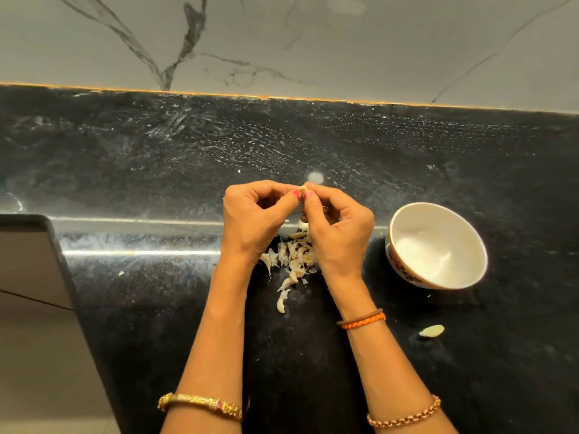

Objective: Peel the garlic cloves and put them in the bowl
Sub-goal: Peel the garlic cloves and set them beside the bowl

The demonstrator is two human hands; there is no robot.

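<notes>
Above the black counter, my left hand (255, 219) and my right hand (336, 225) meet fingertip to fingertip and pinch one small garlic clove (302, 188) between them. Only the clove's pale tip shows between the thumbs. Below the hands lies a heap of garlic cloves and loose skins (293, 261), trailing toward me. A white bowl (470, 242) with a patterned outside stands to the right of my right hand, tilted a little toward me; what lies in it is too pale to tell.
The black stone counter (156, 158) runs back to a grey marble wall (282, 42). The counter's edge (67, 270) drops off at the left, with floor beyond. A small green-yellow scrap (432, 331) lies near the right forearm.
</notes>
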